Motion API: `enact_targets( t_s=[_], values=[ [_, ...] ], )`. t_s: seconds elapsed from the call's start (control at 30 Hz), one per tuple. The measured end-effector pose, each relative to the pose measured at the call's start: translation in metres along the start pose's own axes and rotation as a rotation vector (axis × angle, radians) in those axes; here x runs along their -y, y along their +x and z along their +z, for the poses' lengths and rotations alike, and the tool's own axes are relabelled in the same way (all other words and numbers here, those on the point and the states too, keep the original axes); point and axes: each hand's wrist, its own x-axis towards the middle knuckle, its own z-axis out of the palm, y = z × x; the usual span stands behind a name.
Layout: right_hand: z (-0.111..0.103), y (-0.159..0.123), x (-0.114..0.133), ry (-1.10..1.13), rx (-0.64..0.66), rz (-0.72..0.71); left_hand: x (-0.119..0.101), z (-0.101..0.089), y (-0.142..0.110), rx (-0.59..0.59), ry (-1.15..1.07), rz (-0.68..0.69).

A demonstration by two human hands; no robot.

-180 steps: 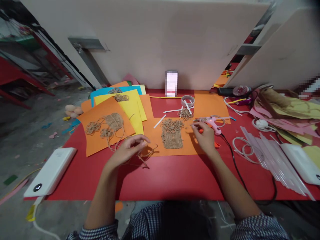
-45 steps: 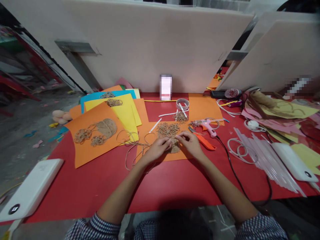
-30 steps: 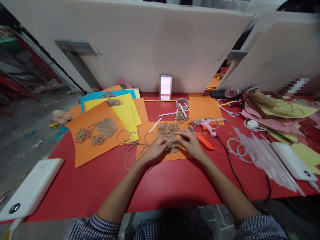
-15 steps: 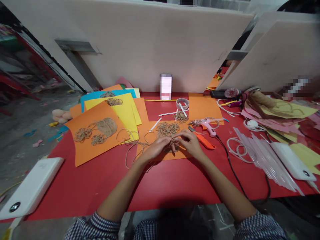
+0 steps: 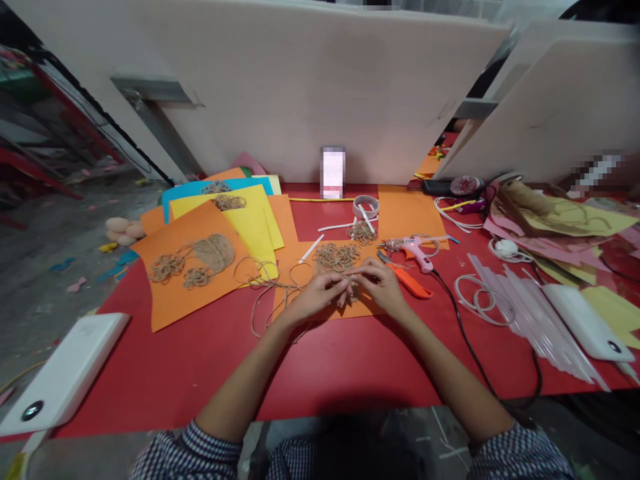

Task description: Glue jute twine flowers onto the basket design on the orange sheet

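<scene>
1. Grip closed: left hand [image 5: 315,298] and right hand [image 5: 381,285] pinch jute twine [image 5: 352,291] between them, fingertips closer than a moment ago.
2. That twine sits over orange paper [image 5: 300,260], just below jute flowers [image 5: 336,257].
3. Loose strands [image 5: 265,303] trail left; a glue gun [image 5: 417,257] lies right.

No lettering is legible here: a white power bank [image 5: 65,373] well left of the person's fingers [image 5: 345,283] and another [image 5: 585,327] well right bear only small dark round badges; the upright card [image 5: 333,173] beyond is blurred.
</scene>
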Motion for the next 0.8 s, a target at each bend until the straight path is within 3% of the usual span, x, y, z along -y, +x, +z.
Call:
enact_targets(
  t_s=[0.1, 0.17, 0.23, 0.33, 0.4, 0.5, 0.63, 0.8],
  values=[
    [-0.015, 0.002, 0.0, -0.278, 0.024, 0.03, 0.004, -0.002, 0.001, -0.087, 0.006, -0.021],
    [-0.031, 0.003, -0.003, -0.589, -0.043, 0.086, 0.005, -0.003, 0.002, -0.149, 0.006, -0.033],
    [-0.047, 0.001, -0.007, -0.902, -0.061, 0.195, 0.006, -0.004, 0.003, -0.197, -0.01, -0.031],
    [-0.066, -0.004, -0.01, -1.147, 0.048, 0.414, 0.007, -0.006, 0.004, -0.238, -0.049, -0.016],
    [-0.072, -0.008, -0.009, -1.185, 0.144, 0.502, 0.008, -0.006, 0.005, -0.233, -0.066, -0.014],
    [-0.072, -0.012, -0.003, -1.192, 0.214, 0.514, 0.008, -0.007, 0.005, -0.225, -0.068, -0.008],
    [-0.067, -0.013, 0.012, -1.137, 0.164, 0.402, 0.005, -0.009, 0.006, -0.35, 0.074, 0.039],
    [-0.057, 0.0, 0.037, -0.914, 0.137, 0.172, 0.008, -0.013, 0.006, -0.52, 0.26, 0.062]
  ],
)
